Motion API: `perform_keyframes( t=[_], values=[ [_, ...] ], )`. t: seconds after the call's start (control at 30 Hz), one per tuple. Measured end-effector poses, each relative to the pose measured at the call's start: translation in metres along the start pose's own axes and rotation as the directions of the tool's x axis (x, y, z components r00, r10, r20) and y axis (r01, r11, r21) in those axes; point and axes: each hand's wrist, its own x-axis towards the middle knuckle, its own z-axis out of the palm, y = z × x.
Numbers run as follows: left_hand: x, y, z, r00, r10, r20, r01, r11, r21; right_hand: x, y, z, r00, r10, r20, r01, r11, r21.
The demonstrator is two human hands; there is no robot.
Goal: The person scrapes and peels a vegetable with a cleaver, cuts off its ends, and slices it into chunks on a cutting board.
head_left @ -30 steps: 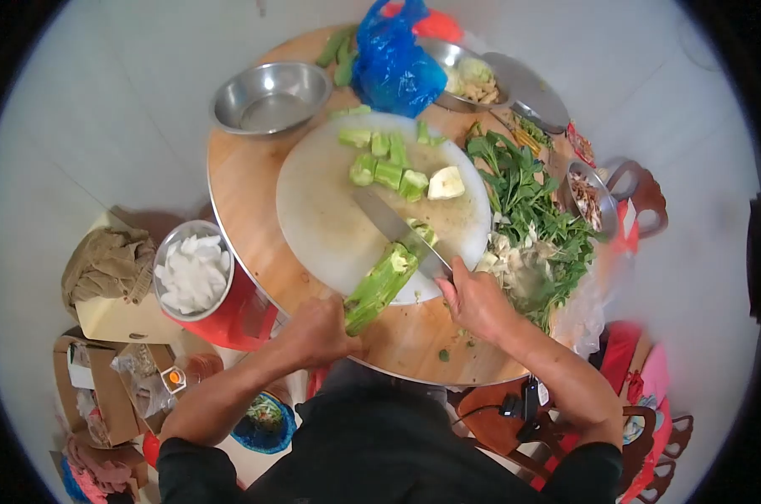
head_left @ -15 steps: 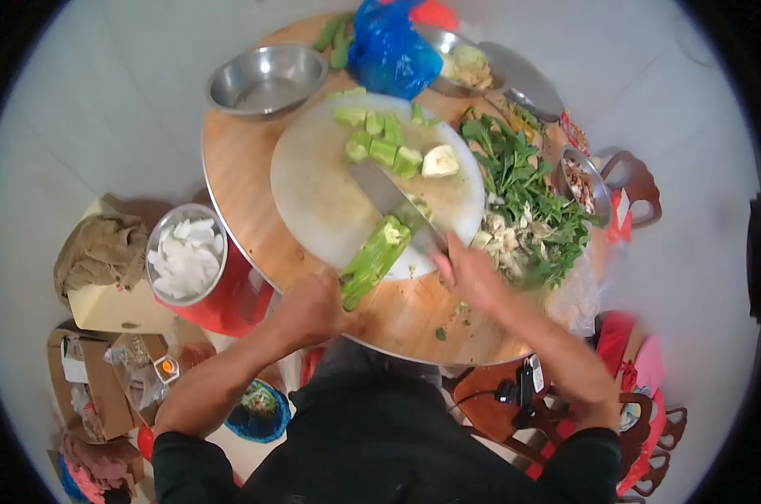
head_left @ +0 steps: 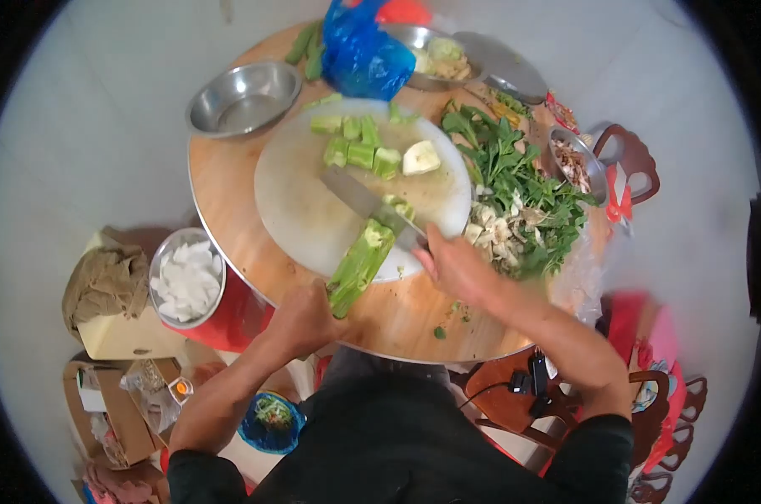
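My right hand [head_left: 452, 260] is closed round the handle of a kitchen knife [head_left: 353, 195], whose broad blade points to the upper left. The blade lies across the upper end of a long green vegetable [head_left: 362, 260] with darker streaks. At its lower end, my left hand [head_left: 306, 315] grips the vegetable, fingers partly hidden. Just beyond the blade is a smaller green piece [head_left: 403, 206]. Several cut green chunks [head_left: 361, 154] and a pale chunk [head_left: 421, 158] lie farther back on the round white cutting board [head_left: 292, 210].
A metal bowl [head_left: 242, 99], blue plastic bag [head_left: 359, 50] and metal bowl of pale vegetables [head_left: 443, 63] stand at the back of the round wooden table [head_left: 217, 193]. Leafy greens [head_left: 515, 176] lie right of the board. At left stands a bowl of white pieces [head_left: 187, 281].
The view has shifted slightly, moving the table left. The knife remains at the vegetable's upper end, and a larger green piece shows beyond the blade. Both hands keep their holds.
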Motion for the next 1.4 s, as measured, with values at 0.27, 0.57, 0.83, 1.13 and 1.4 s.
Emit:
perform_keyframes(
  t=[0.27,0.57,0.83,1.13,1.4],
  values=[
    [-0.002,-0.007,0.002,0.997,0.068,0.037,-0.067,0.997,-0.034,0.025,-0.006,-0.033,0.959,-0.245,0.139,0.252,0.967,-0.030],
    [-0.006,-0.013,0.011,0.959,0.018,0.283,0.190,0.701,-0.687,-0.010,0.018,0.034,0.964,-0.030,-0.264,0.115,0.943,0.312],
    [-0.017,-0.026,0.034,0.895,0.126,0.428,0.404,0.179,-0.897,-0.033,0.003,0.023,0.960,0.131,-0.246,-0.009,0.897,0.442],
    [-0.027,-0.002,0.043,0.998,0.002,0.058,0.026,0.879,-0.475,-0.070,-0.018,-0.014,0.865,0.008,-0.502,0.164,0.941,0.297],
    [-0.043,0.012,0.025,0.987,-0.096,-0.127,0.118,0.976,0.180,-0.068,-0.018,0.014,0.939,-0.038,-0.343,0.106,0.978,0.182]
  ],
)
